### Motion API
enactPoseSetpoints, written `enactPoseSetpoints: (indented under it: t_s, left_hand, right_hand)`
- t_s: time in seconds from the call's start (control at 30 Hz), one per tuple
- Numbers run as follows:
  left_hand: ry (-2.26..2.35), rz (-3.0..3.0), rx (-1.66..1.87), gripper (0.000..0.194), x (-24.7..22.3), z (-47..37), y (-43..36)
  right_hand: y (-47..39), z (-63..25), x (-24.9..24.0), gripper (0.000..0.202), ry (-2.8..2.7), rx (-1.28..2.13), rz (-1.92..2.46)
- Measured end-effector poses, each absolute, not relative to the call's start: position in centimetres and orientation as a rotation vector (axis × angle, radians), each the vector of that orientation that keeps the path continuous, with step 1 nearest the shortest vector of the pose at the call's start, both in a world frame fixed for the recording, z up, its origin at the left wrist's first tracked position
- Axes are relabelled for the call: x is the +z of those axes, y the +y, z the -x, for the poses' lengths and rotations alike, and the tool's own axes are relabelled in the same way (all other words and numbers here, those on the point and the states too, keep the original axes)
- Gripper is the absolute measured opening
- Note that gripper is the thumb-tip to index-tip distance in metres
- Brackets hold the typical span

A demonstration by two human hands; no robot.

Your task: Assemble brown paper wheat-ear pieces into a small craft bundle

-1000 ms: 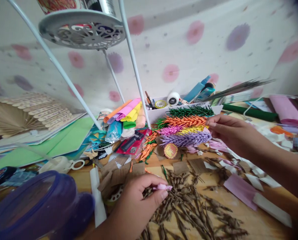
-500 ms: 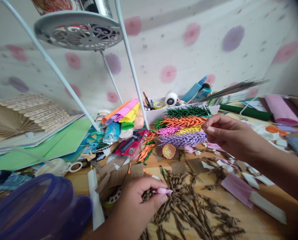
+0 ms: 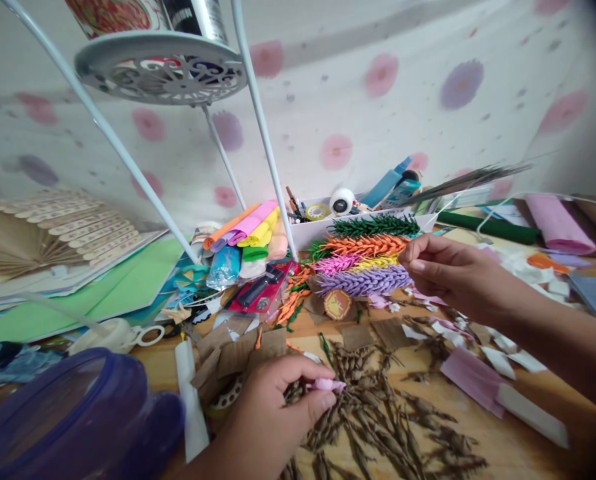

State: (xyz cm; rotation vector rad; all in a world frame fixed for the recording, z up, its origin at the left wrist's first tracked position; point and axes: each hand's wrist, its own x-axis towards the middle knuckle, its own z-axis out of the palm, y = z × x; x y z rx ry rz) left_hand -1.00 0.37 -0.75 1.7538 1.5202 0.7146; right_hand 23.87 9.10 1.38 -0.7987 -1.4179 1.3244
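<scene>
Between the thumb and index finger of my left hand (image 3: 283, 400) is a small twisted pink paper piece (image 3: 327, 385). It is held above a spread of brown twisted paper pieces (image 3: 378, 407). My right hand (image 3: 443, 267) is raised at the right, its thumb and fingertips pinched together; what they hold, if anything, is too small to make out. Just left of those fingertips lie braided paper ears: a purple one (image 3: 363, 280), an orange one (image 3: 365, 245) and a dark green one (image 3: 373, 225), with pink and yellow ones among them.
A purple container (image 3: 73, 413) stands at the lower left, near a white paper roll (image 3: 191, 400). Behind are a white stand (image 3: 163, 40), rolled coloured paper (image 3: 251, 223) and a white box (image 3: 311, 233) of tools. Pink paper (image 3: 473, 380) lies at the right.
My right hand has shifted slightly left, still pinched. A thin pale line now shows above it. My left hand keeps its hold on the pink piece, and the view has tilted slightly.
</scene>
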Motion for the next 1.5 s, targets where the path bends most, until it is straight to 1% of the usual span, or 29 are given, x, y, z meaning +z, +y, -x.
enactPoseSetpoints:
  t_s: [0.47,0.97,1.3,1.5]
  left_hand:
    - [1.493,-1.742,0.753,0.014,-0.65,0.93,0.08]
    - [1.507,-1.724,0.758,0.012,-0.5,0.82,0.12]
    - [1.47,-1.738,0.799,0.011,-0.44,0.74,0.22]
    - [1.498,-1.722,0.781,0.013,-0.36,0.72,0.1]
  right_hand:
    - [9.65,-24.04,1.28,0.015,-1.252,1.488,0.952]
    - [9.8,-24.21,1.13,0.019,-1.24,1.537,1.036]
    - [9.76,-24.11,1.23,0.017,-1.275,1.513,0.995]
    - [9.22,-24.29,1.51,0.016,-1.408,1.367,0.866]
